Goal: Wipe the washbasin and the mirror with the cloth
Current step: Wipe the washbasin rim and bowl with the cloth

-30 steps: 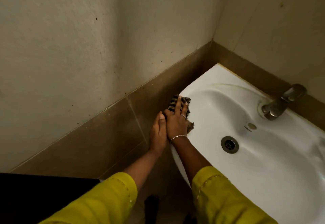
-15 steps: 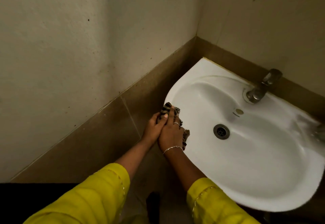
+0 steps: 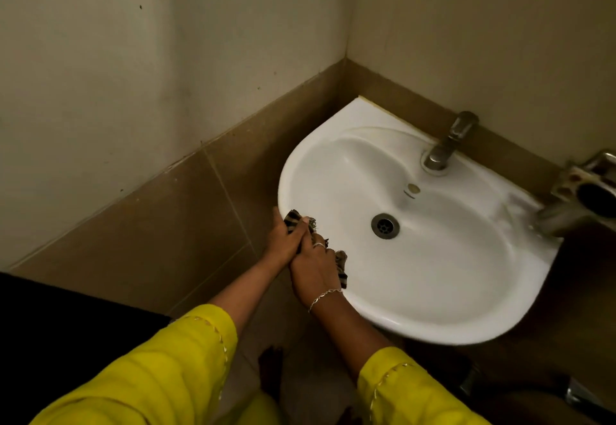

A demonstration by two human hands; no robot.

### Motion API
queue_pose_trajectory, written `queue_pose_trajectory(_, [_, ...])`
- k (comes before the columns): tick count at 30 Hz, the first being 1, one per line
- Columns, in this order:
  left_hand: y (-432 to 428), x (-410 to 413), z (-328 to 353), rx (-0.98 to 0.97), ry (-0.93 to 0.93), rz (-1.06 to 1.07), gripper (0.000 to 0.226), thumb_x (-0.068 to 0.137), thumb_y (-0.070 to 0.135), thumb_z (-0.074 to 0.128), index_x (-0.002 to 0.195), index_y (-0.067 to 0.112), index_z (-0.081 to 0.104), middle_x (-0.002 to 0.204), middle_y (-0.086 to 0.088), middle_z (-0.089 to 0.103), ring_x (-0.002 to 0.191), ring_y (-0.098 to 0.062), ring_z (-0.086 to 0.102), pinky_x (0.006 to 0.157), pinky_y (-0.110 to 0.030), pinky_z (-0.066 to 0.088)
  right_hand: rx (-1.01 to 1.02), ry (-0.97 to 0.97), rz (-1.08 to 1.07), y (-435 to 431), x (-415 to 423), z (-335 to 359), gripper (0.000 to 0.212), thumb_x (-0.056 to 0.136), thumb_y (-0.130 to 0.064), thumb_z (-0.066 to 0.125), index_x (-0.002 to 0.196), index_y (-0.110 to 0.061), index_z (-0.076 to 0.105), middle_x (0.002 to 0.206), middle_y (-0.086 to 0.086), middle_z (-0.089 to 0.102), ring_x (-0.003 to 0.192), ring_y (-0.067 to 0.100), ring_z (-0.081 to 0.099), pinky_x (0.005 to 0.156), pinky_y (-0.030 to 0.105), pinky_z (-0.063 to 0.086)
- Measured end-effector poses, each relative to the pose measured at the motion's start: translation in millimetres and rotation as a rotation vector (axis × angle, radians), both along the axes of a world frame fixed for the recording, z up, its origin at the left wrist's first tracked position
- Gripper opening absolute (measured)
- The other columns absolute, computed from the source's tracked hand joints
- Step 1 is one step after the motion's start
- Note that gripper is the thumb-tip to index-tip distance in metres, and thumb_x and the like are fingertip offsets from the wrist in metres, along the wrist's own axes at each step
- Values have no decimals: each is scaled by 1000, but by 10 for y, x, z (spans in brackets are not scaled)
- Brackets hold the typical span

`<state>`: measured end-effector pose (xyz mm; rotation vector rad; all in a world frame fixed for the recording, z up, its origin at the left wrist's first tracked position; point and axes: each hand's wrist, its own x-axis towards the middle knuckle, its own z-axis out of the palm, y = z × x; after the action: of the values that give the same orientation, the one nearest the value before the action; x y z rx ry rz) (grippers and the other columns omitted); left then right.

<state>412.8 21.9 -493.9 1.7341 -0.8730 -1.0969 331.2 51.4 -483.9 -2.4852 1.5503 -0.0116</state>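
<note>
Fingers of our left hand (image 3: 283, 241) and right hand (image 3: 313, 273) curl around the striped cloth (image 3: 342, 268), pressing it against the washbasin (image 3: 433, 334) at its left rim, near the drain (image 3: 385, 226).

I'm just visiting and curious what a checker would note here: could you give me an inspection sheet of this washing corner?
Surface: white ceramic washbasin, round metal drain at its middle.
Job's things: dark striped cloth bunched on the basin's rim by the side wall; mirror not in view.
Clutter: rusty metal holder at the right edge.
Grippers: left hand and right hand both hold the cloth.
Cables: nothing seen.
Surroundings: metal tap, speckled cream walls, brown tiles.
</note>
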Motion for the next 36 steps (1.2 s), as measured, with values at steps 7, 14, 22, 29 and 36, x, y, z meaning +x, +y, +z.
queue_pose_trajectory(7, [283,-402,-28,74,-314,66,83,88,31,57,144,2,4,145,-25,29,129,-36,36,106,-39,33,-11,92,213,232,-596,-28,43,59,-26,79,101,-24,70,124,17,60,80,31,65,50,34,52])
queue_pose_trajectory(14, [418,-818,33,-139,-815,-256,72,87,49,20,139,0,27,153,-21,14,143,-29,-4,116,-40,1,-40,79,362,331,-1176,15,34,57,-25,80,89,-32,69,107,10,66,79,27,66,50,32,49])
queue_pose_trajectory(22, [529,-1144,-30,-181,-901,-694,88,76,63,3,140,8,30,146,-13,36,139,-23,23,115,-36,11,-104,8,424,376,-1940,-46,36,56,-30,80,86,-38,63,115,1,64,92,21,63,65,33,51])
queue_pose_trajectory(29, [546,-1086,-97,-252,-1085,-927,90,77,72,6,129,10,45,125,-11,59,116,-26,51,107,-42,28,116,-178,209,405,-2416,96,7,69,-31,54,75,-32,57,135,-6,51,131,19,37,106,52,25])
queue_pose_trajectory(36, [542,-1080,-107,-365,-1098,-910,93,79,75,-1,108,11,59,97,-9,69,85,-28,63,76,-36,49,-49,18,150,477,-2194,8,77,50,-47,82,120,-32,54,109,-11,65,98,15,64,84,43,47])
